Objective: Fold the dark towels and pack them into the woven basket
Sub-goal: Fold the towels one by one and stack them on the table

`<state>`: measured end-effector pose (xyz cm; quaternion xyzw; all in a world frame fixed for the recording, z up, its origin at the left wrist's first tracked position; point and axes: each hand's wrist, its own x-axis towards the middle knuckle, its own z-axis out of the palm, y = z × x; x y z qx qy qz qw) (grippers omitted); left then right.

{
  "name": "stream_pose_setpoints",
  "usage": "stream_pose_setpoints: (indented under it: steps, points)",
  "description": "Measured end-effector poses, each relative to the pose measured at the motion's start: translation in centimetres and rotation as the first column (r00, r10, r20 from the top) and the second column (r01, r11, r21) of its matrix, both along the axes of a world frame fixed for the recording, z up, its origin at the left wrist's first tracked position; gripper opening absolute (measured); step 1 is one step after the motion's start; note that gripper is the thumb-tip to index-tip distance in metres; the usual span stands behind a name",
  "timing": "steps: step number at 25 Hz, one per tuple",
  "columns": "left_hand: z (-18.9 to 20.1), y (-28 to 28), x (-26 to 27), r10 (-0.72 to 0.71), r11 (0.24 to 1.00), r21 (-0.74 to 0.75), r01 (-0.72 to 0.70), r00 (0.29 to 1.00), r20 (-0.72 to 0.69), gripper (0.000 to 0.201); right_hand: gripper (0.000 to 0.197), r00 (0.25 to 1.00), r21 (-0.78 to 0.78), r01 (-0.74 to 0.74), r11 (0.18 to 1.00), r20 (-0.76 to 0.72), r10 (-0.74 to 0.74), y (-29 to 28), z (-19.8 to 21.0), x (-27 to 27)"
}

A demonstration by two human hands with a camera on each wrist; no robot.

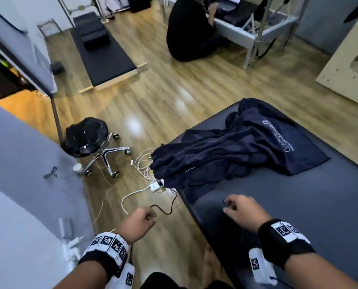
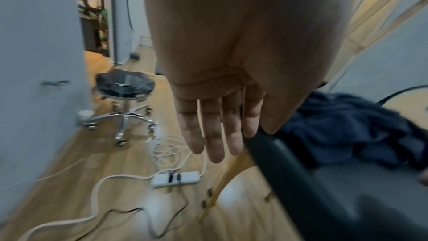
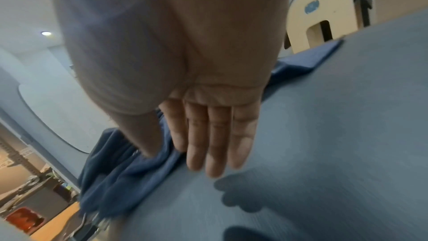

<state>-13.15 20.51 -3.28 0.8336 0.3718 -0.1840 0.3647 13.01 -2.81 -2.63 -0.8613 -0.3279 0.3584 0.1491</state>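
From the head view we see our left hand held out over the wooden floor, fingers loosely curled and holding nothing. Our right hand hovers over the near end of the dark padded counter, its fingers loosely bent too and grasping nothing. The dark towels lie in a rumpled heap farther along the counter, one edge hanging off the left side, a white printed mark showing on the top one. They are near our right hand but apart from it. On the floor to the left stand a wheeled stool with a black seat, a white cup beside its base, a coil of white cables and a power strip. A person in black sits on the floor at the far end of the room.

In the left wrist view our fingers hang straight and relaxed, empty, above the floor just beside the counter's edge. The towels lie heaped to the right; the stool and power strip lie beyond.

In the right wrist view our fingers are stretched out and released, over the counter, with their shadow below. The towels bunch just behind the fingers; the blur keeps us from telling whether the thumb brushes the cloth.
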Motion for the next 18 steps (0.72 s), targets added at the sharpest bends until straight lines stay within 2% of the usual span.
stream_pose_setpoints:
  steps: [2, 4, 7, 9, 11, 13, 14, 16, 18]
  points:
    - [0.6, 1.8, 4.5, -0.034, 0.999, 0.030, 0.032, 0.998, 0.058, 0.007, 0.020, 0.994, 0.089, 0.056, 0.994, 0.090, -0.064, 2.4, 1.1, 2.2]
    - [0.9, 3.2, 8.4, -0.072, 0.991, 0.125, 0.056, 0.989, 0.128, 0.011, 0.018, 0.976, 0.191, 0.077, 0.978, 0.188, -0.114, 4.7, 2.4, 3.8]
    - [1.6, 5.7, 13.5, -0.171, 0.950, 0.292, 0.108, 0.965, 0.198, 0.038, 0.034, 0.954, 0.217, 0.056, 0.975, 0.277, -0.117, 8.3, 3.8, 5.3]
    - [2.0, 7.1, 15.5, -0.223, 0.911, 0.366, 0.191, 0.974, 0.048, 0.056, 0.056, 0.960, 0.129, 0.025, 0.991, 0.272, -0.060, 10.5, 4.0, 5.4]
    - [1.8, 8.5, 16.4, -0.340, 0.846, 0.395, 0.358, 0.933, -0.118, 0.051, 0.078, 0.980, -0.022, -0.020, 1.000, 0.199, 0.024, 12.1, 3.6, 4.9]
    - [1.6, 9.8, 17.1, -0.435, 0.807, 0.384, 0.448, 0.892, -0.125, 0.033, 0.088, 0.987, -0.144, -0.050, 0.988, 0.146, 0.071, 12.4, 2.9, 4.4]
    - [2.0, 10.4, 17.6, -0.433, 0.837, 0.340, 0.428, 0.899, -0.065, 0.026, 0.089, 0.987, -0.199, -0.045, 0.979, 0.141, 0.074, 12.1, 2.8, 4.2]
    - [3.1, 11.2, 18.9, -0.311, 0.943, 0.156, 0.293, 0.944, 0.112, 0.027, 0.090, 0.988, -0.301, -0.051, 0.952, 0.126, 0.093, 11.0, 2.6, 3.8]
    - [4.8, 10.7, 20.4, -0.236, 0.971, 0.021, 0.240, 0.930, 0.280, 0.024, 0.088, 0.994, -0.344, -0.024, 0.939, 0.089, 0.058, 9.5, 2.8, 3.0]
